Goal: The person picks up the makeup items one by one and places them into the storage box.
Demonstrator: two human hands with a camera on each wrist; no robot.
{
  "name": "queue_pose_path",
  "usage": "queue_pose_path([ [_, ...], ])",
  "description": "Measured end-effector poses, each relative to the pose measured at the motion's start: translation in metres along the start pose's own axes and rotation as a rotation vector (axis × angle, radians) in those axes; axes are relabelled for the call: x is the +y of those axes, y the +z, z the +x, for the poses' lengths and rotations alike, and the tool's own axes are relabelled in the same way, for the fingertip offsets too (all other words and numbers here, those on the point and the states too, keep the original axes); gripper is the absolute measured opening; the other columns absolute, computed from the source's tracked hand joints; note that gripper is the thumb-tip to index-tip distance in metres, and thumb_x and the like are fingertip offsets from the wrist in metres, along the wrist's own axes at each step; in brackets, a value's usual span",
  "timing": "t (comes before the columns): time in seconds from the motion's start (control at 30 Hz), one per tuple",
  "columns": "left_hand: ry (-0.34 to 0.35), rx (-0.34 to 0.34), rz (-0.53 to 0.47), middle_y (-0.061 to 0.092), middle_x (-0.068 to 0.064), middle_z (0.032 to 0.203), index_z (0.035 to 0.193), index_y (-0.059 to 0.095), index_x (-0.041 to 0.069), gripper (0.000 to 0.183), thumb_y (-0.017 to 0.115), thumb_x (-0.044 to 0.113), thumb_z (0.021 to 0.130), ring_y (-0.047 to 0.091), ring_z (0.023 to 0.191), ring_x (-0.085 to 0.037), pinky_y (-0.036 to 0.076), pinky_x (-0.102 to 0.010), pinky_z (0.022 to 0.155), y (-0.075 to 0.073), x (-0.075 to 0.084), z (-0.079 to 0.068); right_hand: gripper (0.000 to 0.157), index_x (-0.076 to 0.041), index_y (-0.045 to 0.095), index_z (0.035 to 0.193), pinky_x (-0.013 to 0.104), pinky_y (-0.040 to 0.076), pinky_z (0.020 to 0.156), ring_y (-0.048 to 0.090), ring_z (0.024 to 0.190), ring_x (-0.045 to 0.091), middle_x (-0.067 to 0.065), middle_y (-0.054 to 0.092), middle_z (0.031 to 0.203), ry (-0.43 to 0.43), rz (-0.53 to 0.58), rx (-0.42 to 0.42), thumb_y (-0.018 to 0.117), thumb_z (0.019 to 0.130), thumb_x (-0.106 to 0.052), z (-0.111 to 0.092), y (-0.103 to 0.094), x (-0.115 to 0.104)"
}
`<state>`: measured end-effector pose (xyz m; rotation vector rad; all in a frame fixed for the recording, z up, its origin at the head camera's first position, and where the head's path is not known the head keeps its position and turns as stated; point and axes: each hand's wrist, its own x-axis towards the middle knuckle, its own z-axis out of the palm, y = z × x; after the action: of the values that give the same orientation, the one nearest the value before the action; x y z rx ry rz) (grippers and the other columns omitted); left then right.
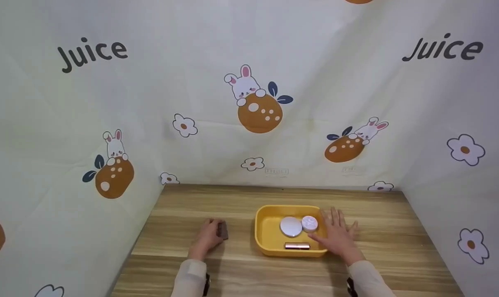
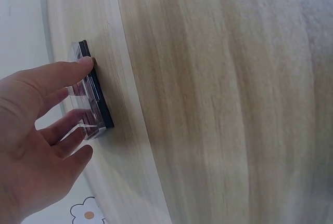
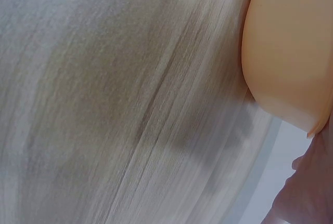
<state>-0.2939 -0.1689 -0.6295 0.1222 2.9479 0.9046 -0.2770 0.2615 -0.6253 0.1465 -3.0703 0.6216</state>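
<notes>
My left hand (image 1: 208,236) pinches a small flat eyeshadow palette (image 2: 92,91) with a clear lid and a black base. In the left wrist view the thumb lies on the base's edge, with the other fingers at the lid side. The palette stands on its edge close to the wooden table. My right hand (image 1: 339,234) is spread at the right rim of a yellow bin (image 1: 258,231), its thumb reaching over the inside. In the bin lie a round white compact (image 1: 290,226), a smaller round case (image 1: 309,223) with a patterned top and a shiny lipstick tube (image 1: 297,246).
The wood-grain table (image 1: 241,272) carries the bin right of its middle. A pale printed cloth (image 1: 216,82) with rabbits, oranges and flowers hangs behind and along both sides of the table.
</notes>
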Motion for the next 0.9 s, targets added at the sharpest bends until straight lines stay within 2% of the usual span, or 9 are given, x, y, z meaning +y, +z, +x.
queue_pose_path([
  [0.13, -0.036, -0.021, -0.023, 0.050, -0.026, 0.136, 0.137, 0.056, 0.005, 0.059, 0.078, 0.004, 0.082, 0.053, 0.123, -0.042, 0.047, -0.056, 0.101, -0.003, 0.003, 0.001, 0.100, -0.015, 0.023, 0.159, 0.082, -0.010, 0.106, 0.002, 0.152, 0.048, 0.025, 0.008, 0.166, 0.002, 0.011, 0.002, 0.062, 0.084, -0.068, 0.001, 0.001, 0.000],
  [0.27, -0.039, -0.031, -0.033, 0.050, -0.024, 0.136, 0.139, 0.055, 0.004, 0.059, 0.077, 0.006, 0.084, 0.053, 0.123, -0.040, 0.047, -0.054, 0.103, -0.004, 0.007, 0.002, 0.100, -0.016, 0.022, 0.159, 0.082, -0.011, 0.107, 0.001, 0.153, 0.047, 0.025, 0.007, 0.166, 0.005, 0.009, -0.001, 0.062, 0.084, -0.069, 0.001, 0.002, 0.001],
  [0.47, -0.001, -0.013, -0.003, 0.051, -0.024, 0.134, 0.138, 0.055, 0.004, 0.062, 0.080, 0.011, 0.082, 0.052, 0.124, -0.041, 0.047, -0.054, 0.103, -0.007, 0.015, 0.006, 0.100, -0.016, 0.023, 0.159, 0.082, -0.010, 0.106, 0.002, 0.152, 0.048, 0.025, 0.007, 0.166, 0.006, 0.010, 0.008, 0.062, 0.084, -0.070, 0.001, 0.002, 0.001],
  [0.9, 0.076, 0.012, 0.026, 0.051, -0.028, 0.137, 0.136, 0.056, 0.006, 0.064, 0.084, 0.017, 0.079, 0.050, 0.127, -0.045, 0.044, -0.057, 0.105, -0.018, 0.047, 0.009, 0.097, -0.017, 0.026, 0.158, 0.082, -0.010, 0.106, 0.001, 0.152, 0.048, 0.024, 0.008, 0.166, -0.007, 0.014, 0.020, 0.061, 0.084, -0.070, 0.000, 0.002, 0.001],
])
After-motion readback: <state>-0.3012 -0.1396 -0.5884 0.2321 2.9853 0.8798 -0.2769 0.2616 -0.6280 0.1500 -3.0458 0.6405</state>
